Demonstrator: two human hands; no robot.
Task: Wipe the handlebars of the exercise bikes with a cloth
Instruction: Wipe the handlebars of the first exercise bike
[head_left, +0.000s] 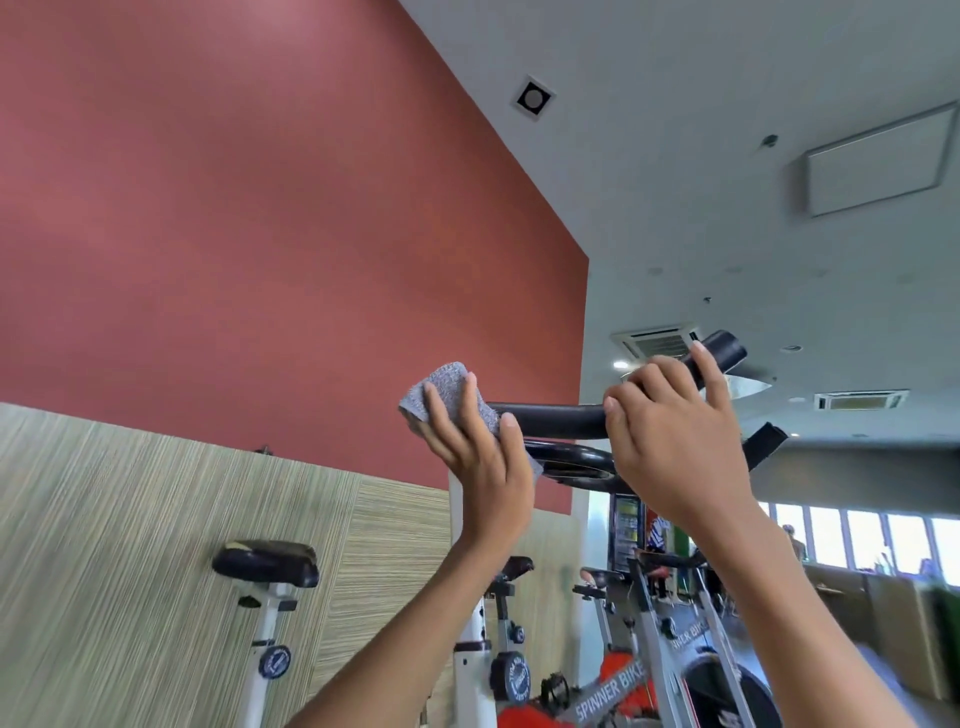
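Note:
A black handlebar (556, 415) of the nearest exercise bike runs across the middle of the view at head height. My left hand (478, 457) grips a grey cloth (447, 389) wrapped over the bar's left end. My right hand (675, 431) holds the bar further right, fingers curled over it, below the upturned right grip (724, 349). A lower black loop of the handlebar (566, 460) shows between my hands.
A white bike post (467, 623) rises under the bar. A black saddle (266, 562) stands at the left by the striped wall panel (130, 519). More spinner bikes (639, 675) crowd the lower right, with windows (862, 538) and people far behind.

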